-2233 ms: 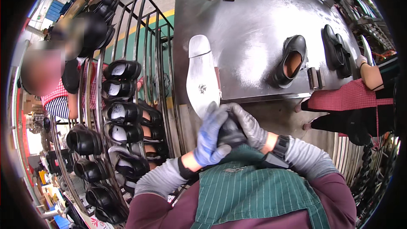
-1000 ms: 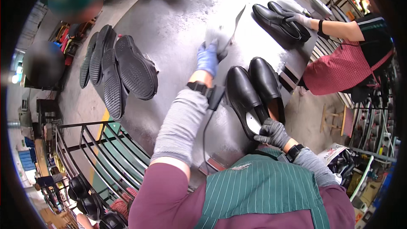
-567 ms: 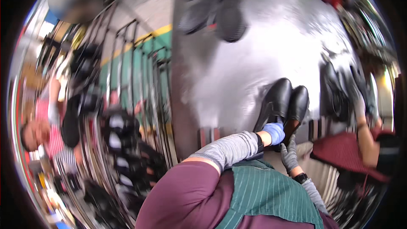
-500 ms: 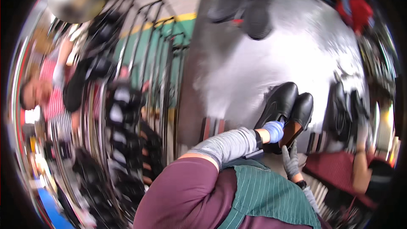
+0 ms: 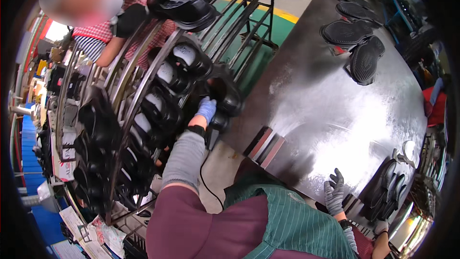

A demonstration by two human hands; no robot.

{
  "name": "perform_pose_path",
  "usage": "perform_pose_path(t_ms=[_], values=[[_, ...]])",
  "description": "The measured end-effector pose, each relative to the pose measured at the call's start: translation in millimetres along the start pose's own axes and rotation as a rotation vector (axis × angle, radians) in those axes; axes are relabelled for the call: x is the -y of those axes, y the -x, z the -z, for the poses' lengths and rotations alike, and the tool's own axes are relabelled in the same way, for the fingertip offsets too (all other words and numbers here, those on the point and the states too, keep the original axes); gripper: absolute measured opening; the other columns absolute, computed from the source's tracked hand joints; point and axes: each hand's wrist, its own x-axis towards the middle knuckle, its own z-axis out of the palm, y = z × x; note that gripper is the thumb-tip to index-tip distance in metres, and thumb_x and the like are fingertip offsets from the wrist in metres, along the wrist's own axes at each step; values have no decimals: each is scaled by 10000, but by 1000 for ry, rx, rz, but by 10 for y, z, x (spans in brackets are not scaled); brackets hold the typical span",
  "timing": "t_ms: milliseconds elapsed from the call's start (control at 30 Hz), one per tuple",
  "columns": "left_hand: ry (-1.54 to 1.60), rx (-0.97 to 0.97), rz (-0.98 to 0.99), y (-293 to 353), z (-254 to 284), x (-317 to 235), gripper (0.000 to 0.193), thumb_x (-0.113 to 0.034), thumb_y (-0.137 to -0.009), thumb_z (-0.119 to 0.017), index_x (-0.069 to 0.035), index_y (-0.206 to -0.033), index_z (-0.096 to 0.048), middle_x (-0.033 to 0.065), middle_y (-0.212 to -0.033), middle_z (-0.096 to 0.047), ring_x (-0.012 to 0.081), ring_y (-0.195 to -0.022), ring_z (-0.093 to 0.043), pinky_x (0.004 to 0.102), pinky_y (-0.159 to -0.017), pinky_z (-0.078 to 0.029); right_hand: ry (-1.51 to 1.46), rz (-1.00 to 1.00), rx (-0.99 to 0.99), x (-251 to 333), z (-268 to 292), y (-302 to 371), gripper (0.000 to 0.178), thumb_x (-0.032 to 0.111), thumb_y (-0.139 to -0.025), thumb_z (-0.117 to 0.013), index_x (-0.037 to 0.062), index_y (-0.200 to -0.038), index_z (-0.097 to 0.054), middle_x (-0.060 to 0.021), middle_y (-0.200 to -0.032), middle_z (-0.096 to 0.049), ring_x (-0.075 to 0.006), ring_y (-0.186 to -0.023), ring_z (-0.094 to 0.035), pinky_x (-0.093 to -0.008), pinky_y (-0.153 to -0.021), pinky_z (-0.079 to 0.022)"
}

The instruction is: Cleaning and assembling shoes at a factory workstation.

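Observation:
My left hand [image 5: 207,109], in a blue glove, reaches out to the left and grips a pair of black shoes [image 5: 228,97] at the near side of a metal shoe rack [image 5: 128,120]. Its fingers close around the heel end, and part of the pair is hidden behind the hand. Whether the shoes rest on the rack bars cannot be made out. My right hand [image 5: 334,193], in a grey glove, is over the near edge of the metal table [image 5: 299,96]. Its fingers are spread and hold nothing.
More black shoes [image 5: 165,108] fill the rack. Several dark soles [image 5: 366,60] lie at the table's far end. Striped blocks [image 5: 264,147] sit on its left edge. Black shoes [image 5: 385,189] stand at right beside another person's gloved hand [image 5: 382,226]. A person [image 5: 103,43] works behind the rack.
My left hand has carried the pair of black shoes from the table leftward to the rack. My right hand has come away from the shoes and stays near the table edge. The view has turned left.

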Motion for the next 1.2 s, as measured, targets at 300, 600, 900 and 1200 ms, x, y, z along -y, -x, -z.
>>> perform_pose_path(t_ms=[300,600,900,1200], values=[[-474,-260,-237,-1099,-831,-518,291,-213,-894,-486,-74,-1107,-629,164,-1112,-645,352,-965,-630,440,-807,-498,84,-257,-254,141,285,304,591,29,-847,-556,66,-1392,-330,-100,-1326,-400,-217,-1128,-493,-329,-905,-451],[684,278,-634,-379,-377,-3829,496,-249,-911,-588,-13,-1323,-443,183,-1236,-551,283,-1088,-567,352,-915,-454,-550,-443,-316,524,390,-1162,548,284,-917,-594,8,-1342,-387,-141,-1276,-464,-218,-1113,-518,-354,-944,-456],[783,1393,-273,-382,-254,-6371,460,-355,-793,-734,16,-1052,-650,110,-978,-689,198,-833,-665,295,-754,-527,-1347,-207,-534,1124,749,-3676,434,349,-906,-601,15,-1181,-562,-127,-1128,-627,-228,-1024,-620,-380,-914,-501],[1019,1254,-313,325,-127,-5355,576,-291,-805,-732,63,-1212,-529,120,-1113,-633,201,-954,-626,312,-863,-497,-1253,-124,-212,945,738,-2581,509,352,-888,-629,-50,-1187,-542,-144,-1112,-636,-202,-961,-643,-310,-837,-536]])
